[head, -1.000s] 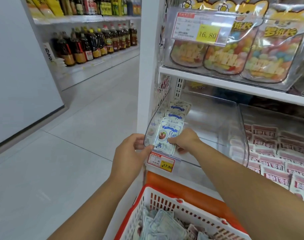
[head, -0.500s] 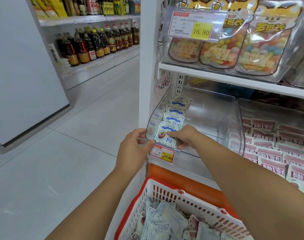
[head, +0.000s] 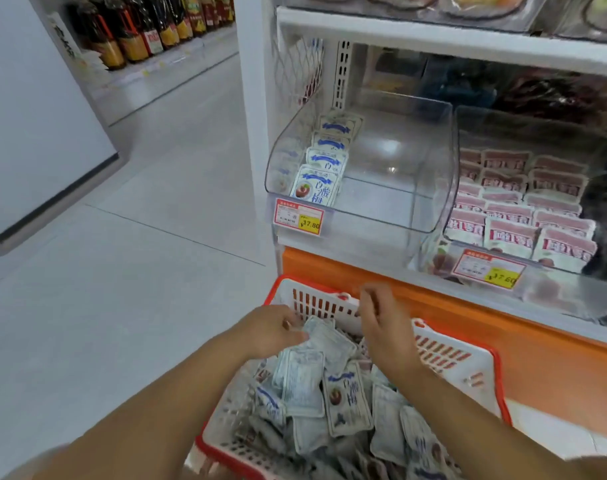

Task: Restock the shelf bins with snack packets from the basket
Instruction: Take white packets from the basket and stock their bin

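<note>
A red-rimmed white basket (head: 463, 370) sits low in front of me, heaped with white-and-blue snack packets (head: 345, 398). My left hand (head: 269, 329) is down at the pile's far left, fingers curled on the corner of a top packet (head: 331, 341). Blurred, my right hand (head: 381, 318) hovers over the basket's far rim with fingers apart and nothing in it. Above, the clear left shelf bin (head: 430, 161) holds one row of the same packets (head: 317, 187) along its left wall.
A second clear bin (head: 458, 140) to the right is packed with pink packets (head: 509, 216). Yellow-and-red price tags (head: 298, 216) hang on the bin fronts. An orange shelf base (head: 503, 337) runs behind the basket. Bottles (head: 132, 32) line a far shelf across the aisle.
Both hands have left the shelf bin and dropped to the basket. The packet set at the bin's front stays there. My view has tilted down.
</note>
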`<action>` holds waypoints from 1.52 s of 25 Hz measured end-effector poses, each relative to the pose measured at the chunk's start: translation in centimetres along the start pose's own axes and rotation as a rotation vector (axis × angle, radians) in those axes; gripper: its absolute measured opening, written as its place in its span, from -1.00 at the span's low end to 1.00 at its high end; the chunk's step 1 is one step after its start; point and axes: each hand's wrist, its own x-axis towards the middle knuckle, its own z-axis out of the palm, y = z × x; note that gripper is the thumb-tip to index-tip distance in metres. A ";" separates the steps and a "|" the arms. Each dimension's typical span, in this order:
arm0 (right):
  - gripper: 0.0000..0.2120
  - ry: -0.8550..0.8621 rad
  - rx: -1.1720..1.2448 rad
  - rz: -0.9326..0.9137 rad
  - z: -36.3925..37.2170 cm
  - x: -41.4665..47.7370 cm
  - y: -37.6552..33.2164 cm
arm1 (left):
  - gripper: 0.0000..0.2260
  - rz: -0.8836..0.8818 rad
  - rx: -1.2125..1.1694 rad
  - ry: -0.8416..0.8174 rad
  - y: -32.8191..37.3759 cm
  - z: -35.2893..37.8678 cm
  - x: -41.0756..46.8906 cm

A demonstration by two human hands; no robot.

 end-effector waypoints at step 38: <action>-0.75 -0.395 0.338 0.399 -4.2 -3.0 1.0 | -0.65 0.046 -1.097 0.013 3.1 4.3 -0.4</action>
